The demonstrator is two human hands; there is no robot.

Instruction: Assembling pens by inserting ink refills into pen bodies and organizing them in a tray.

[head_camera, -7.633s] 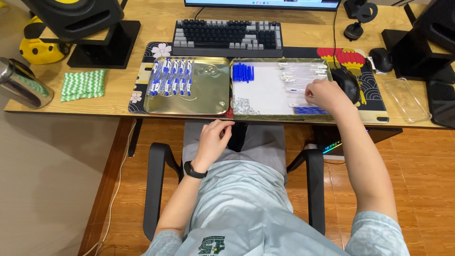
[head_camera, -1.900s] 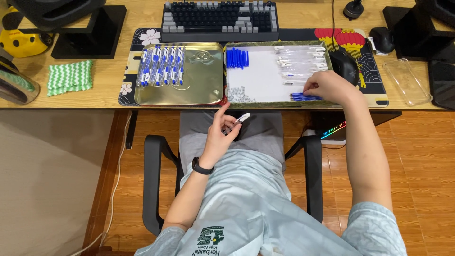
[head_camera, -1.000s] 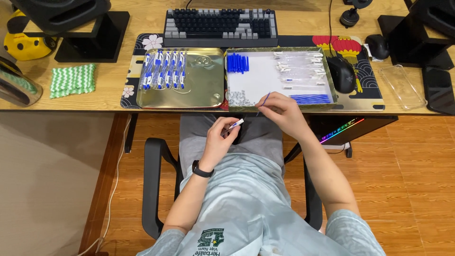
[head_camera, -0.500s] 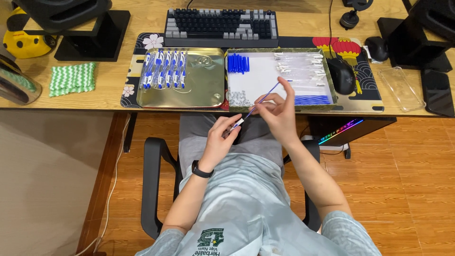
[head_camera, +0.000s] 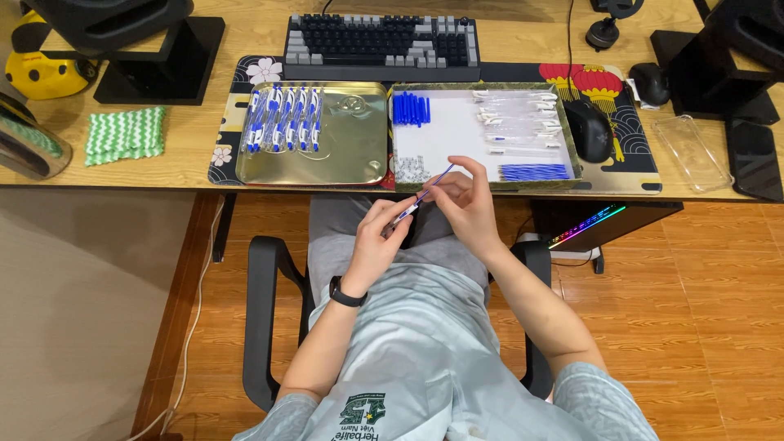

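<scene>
Hands (head_camera: 425, 212) now join refill (head_camera: 437, 181) and barrel (head_camera: 404, 215).

We sit at a wooden desk (head_camera: 163, 167) on a black chair (head_camera: 265, 327) over an orange-brown wood floor (head_camera: 694, 327). A beige rug (head_camera: 73, 327) lies left; rainbow light (head_camera: 588, 226) glows under the desk.

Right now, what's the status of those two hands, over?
Left hand grip shut on clear pen barrel. Right hand feeding thin blue refill into it. Both held over the lap, short of the white parts tray. Nothing in the way.
</scene>
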